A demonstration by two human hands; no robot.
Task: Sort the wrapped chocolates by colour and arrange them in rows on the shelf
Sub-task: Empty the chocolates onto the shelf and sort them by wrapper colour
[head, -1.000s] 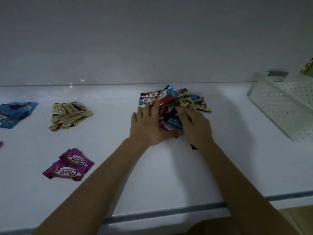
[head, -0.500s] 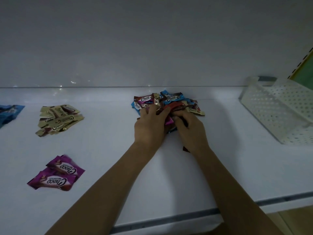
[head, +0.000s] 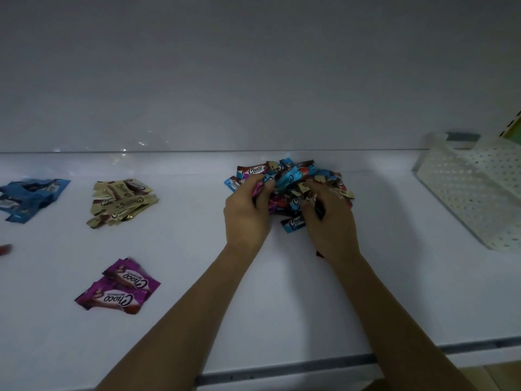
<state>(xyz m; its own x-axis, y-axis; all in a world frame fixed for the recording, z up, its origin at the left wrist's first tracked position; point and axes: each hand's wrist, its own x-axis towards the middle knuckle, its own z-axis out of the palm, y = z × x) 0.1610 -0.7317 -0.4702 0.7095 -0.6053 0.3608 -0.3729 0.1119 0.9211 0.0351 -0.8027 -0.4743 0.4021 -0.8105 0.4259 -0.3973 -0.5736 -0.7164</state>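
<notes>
A mixed heap of wrapped chocolates [head: 293, 179] in blue, red, gold and purple lies on the white shelf [head: 197, 249] near the back. My left hand [head: 246, 213] has its fingers curled into the heap's left side, gripping a purple wrapper. My right hand [head: 329, 218] digs into the right side with curled fingers around several wrappers. Sorted groups lie to the left: a blue pile [head: 31, 197], a gold pile [head: 121, 201] and two purple chocolates [head: 119, 287]. A red wrapper [head: 5, 249] peeks in at the left edge.
A white perforated plastic basket [head: 473, 190] stands at the right, close to the heap. The white back wall [head: 253, 80] rises behind the shelf. The shelf's front edge with a grey strip [head: 282, 368] runs below my forearms.
Both hands went from lying flat on the heap to curling into it and bunching the wrappers upward. The view shifted slightly, so the sorted piles sit further left.
</notes>
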